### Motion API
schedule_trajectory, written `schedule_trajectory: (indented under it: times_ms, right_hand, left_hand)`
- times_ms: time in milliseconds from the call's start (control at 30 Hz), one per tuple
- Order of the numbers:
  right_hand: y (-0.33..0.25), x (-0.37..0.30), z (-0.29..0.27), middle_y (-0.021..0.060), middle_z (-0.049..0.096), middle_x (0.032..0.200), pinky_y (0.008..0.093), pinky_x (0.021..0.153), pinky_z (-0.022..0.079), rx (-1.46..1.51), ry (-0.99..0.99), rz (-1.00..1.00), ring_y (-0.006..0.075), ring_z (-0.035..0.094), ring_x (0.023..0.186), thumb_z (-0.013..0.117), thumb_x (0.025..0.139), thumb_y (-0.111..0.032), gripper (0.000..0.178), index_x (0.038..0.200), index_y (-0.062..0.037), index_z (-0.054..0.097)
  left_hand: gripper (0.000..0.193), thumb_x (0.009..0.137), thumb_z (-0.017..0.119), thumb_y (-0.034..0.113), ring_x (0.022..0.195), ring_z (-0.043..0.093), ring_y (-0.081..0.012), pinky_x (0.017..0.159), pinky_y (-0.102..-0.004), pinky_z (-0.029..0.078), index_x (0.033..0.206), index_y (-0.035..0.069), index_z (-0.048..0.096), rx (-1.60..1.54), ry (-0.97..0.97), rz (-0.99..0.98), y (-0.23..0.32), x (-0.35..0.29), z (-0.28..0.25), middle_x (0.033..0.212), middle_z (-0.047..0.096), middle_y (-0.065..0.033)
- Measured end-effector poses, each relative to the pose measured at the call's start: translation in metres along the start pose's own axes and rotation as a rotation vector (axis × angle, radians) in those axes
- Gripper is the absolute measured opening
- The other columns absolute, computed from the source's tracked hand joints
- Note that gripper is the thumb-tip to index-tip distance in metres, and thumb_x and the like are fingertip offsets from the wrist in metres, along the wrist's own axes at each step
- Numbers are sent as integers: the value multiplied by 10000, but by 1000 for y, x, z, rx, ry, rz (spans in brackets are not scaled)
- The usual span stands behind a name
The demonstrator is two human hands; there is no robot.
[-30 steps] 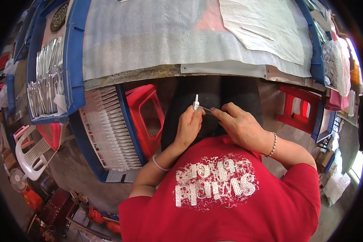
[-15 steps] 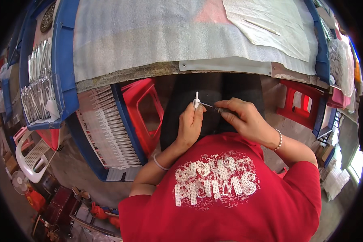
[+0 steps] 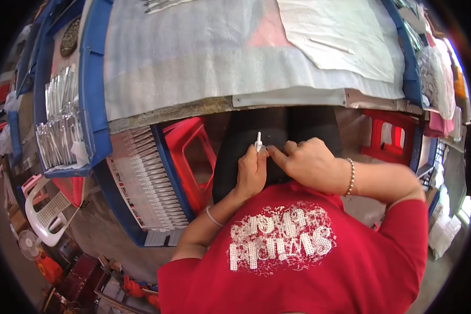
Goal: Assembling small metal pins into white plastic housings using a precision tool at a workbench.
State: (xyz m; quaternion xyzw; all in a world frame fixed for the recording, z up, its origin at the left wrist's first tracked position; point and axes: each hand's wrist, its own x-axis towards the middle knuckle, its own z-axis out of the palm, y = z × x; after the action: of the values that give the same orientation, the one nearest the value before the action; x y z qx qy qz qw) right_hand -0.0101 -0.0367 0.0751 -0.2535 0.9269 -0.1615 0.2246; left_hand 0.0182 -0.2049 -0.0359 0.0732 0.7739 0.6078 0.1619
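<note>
In my left hand (image 3: pixel 252 170), closed over my lap, is a small white piece with a narrow tip (image 3: pixel 258 140), pinched between thumb and fingers and pointing up. My right hand (image 3: pixel 309 161) is curled close beside it, its thumb and index finger meeting the side of the white piece. Whatever lies between the right fingertips is hidden by the fingers. Both hands are below the front edge of the covered table (image 3: pixel 172 78).
A blue tray (image 3: pixel 92 131) of silvery slim parts is at the left. Below it, a blue crate (image 3: pixel 175 183) has rows of pen-like pieces. Red stools (image 3: pixel 193 152) flank my legs. A white cloth (image 3: pixel 345 57) with a thin white stick (image 3: pixel 332 45) lies on the table.
My right hand has moved left, up against the white piece. The thin metal rod seen between the hands before is now out of sight. The view has shifted slightly.
</note>
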Motion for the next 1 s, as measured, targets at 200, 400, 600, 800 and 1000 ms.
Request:
schedule_trajectory:
  times_ms: [200, 400, 600, 800, 1000]
  right_hand:
    - [14, 18, -2, 104, 668, 770, 336, 487, 492, 128, -79, 18, 273, 648, 593, 612, 794, -124, 343, 1117, -17, 645]
    - [21, 18, 20, 150, 683, 840, 305, 561, 497, 605, 188, 52, 238, 648, 616, 712, 743, -73, 379, 1113, -25, 651]
    - [5, 13, 6, 142, 570, 617, 382, 439, 462, -239, -62, -127, 247, 585, 489, 597, 736, -178, 517, 1237, -50, 580]
    - [15, 20, 9, 144, 647, 691, 422, 469, 458, 175, -80, 96, 291, 632, 557, 586, 829, -192, 337, 1142, -81, 642]
    - [17, 6, 18, 150, 700, 881, 367, 682, 521, 585, 57, 318, 252, 686, 743, 601, 864, -165, 297, 1132, -54, 668]
  left_hand:
    - [123, 943, 463, 66, 675, 593, -440, 529, -466, 417, 869, -31, 478, -39, 84, 78, -7, 10, 0, 693, 563, -222]
    - [147, 938, 483, 86, 701, 584, -466, 534, -479, 425, 845, -27, 476, -41, 48, 88, -10, 7, -1, 684, 554, -242]
    - [155, 949, 467, 83, 643, 579, -431, 496, -449, 395, 836, -22, 466, -97, -31, -135, -12, 4, -3, 655, 539, -224]
    - [138, 942, 475, 75, 660, 583, -437, 506, -467, 398, 850, -25, 460, -36, 35, 70, -14, 13, -5, 675, 554, -233]
    - [115, 933, 476, 70, 709, 588, -456, 526, -474, 411, 862, -21, 481, 14, 31, 116, -3, 13, -1, 692, 558, -245]
